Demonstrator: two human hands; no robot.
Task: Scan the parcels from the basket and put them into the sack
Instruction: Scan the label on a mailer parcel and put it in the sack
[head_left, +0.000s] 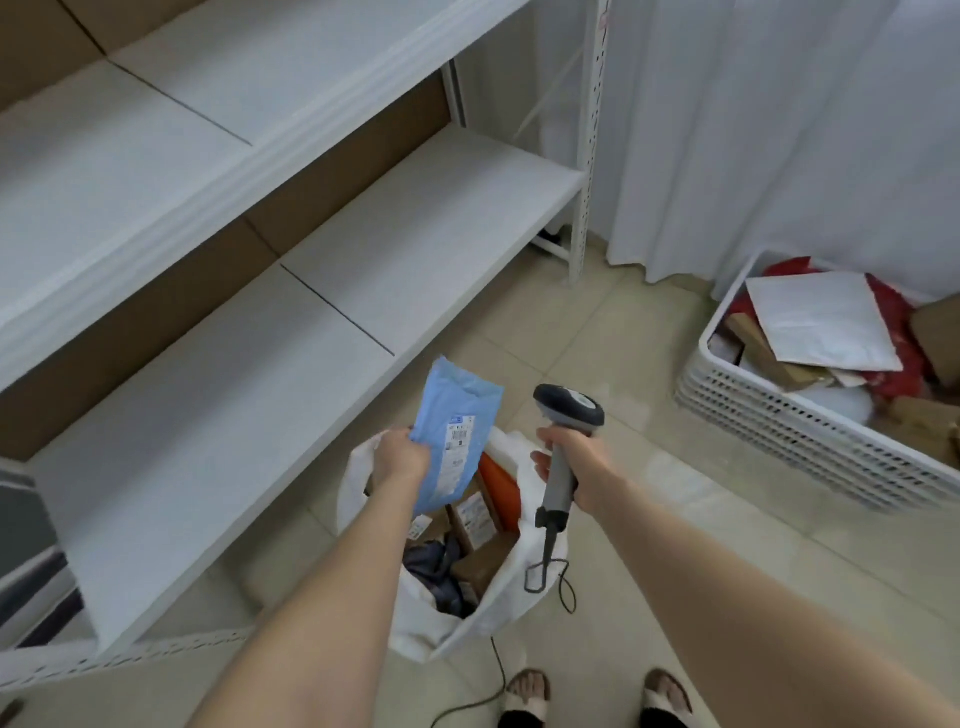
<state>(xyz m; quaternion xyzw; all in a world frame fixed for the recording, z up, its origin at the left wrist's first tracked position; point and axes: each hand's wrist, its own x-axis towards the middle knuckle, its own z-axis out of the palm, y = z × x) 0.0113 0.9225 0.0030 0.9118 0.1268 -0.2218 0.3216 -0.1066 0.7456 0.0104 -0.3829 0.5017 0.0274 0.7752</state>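
Where pale tiled floor (649, 519) meets white shelving (415, 234) at upper left and a curtain (753, 130) at upper right, a slatted basket (779, 426) of parcels sits at the right edge and an open white sack (431, 623) stands at lower centre. Above the sack is a flat light-blue parcel (457, 410) with a white barcode label (456, 457), its lower left edge pinched by the left hand (397, 457). Beside it, the right hand (571, 462) curls round a grey scanner (569, 405).

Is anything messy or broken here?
Nothing looks broken or spilled. The only messy bit is the basket on the right: its parcels are piled every which way, with a white mailer lying tilted on top.
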